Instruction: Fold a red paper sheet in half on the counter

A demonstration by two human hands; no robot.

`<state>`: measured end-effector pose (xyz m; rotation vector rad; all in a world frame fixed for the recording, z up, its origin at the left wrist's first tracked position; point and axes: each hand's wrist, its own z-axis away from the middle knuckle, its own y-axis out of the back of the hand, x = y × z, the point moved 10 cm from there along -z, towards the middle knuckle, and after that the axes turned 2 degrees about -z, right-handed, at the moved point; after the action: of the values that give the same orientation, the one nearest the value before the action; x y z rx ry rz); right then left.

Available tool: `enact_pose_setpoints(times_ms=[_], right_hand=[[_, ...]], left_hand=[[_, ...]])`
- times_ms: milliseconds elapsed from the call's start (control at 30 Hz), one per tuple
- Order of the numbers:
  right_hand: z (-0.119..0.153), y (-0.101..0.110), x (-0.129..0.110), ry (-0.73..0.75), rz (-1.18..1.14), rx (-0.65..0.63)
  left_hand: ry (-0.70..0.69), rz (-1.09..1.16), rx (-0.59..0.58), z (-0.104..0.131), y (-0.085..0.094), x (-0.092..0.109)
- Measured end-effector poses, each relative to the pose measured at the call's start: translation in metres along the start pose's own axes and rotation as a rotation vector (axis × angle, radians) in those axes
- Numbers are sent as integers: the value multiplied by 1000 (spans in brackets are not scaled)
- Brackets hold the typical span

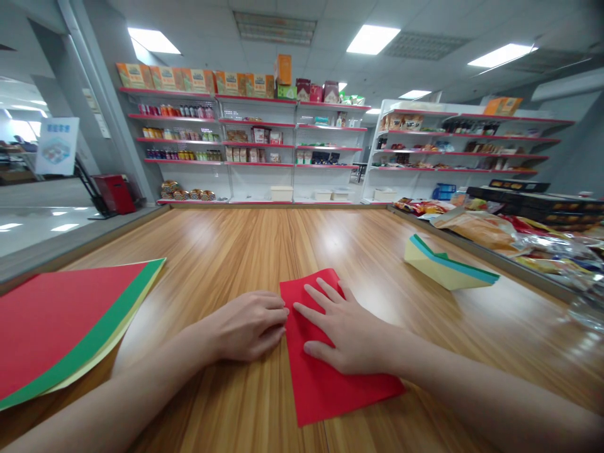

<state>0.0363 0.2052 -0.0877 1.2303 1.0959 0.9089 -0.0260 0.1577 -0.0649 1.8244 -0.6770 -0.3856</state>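
A folded sheet of red paper point(340, 399) lies on the wooden table in front of me, its far right corner curving up a little. My right hand point(346, 327) is spread flat on top, fingers apart, pressing it against the table. At the paper's left edge, my left hand point(252, 327) is closed, with curled fingers whose tips meet that edge; the fingertips are partly hidden. Farther right stands a folded paper boat point(443, 267), pale yellow with a blue and green rim. On the left lies a stack of coloured paper sheets point(70, 321), red over green over pale yellow.
The wooden table point(226, 245) has a raised border. Snack packets point(481, 229) and dark boxes point(538, 201) lie beyond its right side, with clear plastic point(589, 305) near the right edge. Stocked shelves point(255, 135) line the back, and a sign point(57, 146) stands far left.
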Motion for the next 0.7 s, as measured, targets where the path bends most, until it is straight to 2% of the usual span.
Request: enact_pose_setpoints(times_ms=[333,700], right_hand=[[1,0,-2,24,9,6],[1,0,-3,29,13,21]], left_hand=[[220,-34,-178,-10,-6,5],[234,-27,-219,-8,-11,5]])
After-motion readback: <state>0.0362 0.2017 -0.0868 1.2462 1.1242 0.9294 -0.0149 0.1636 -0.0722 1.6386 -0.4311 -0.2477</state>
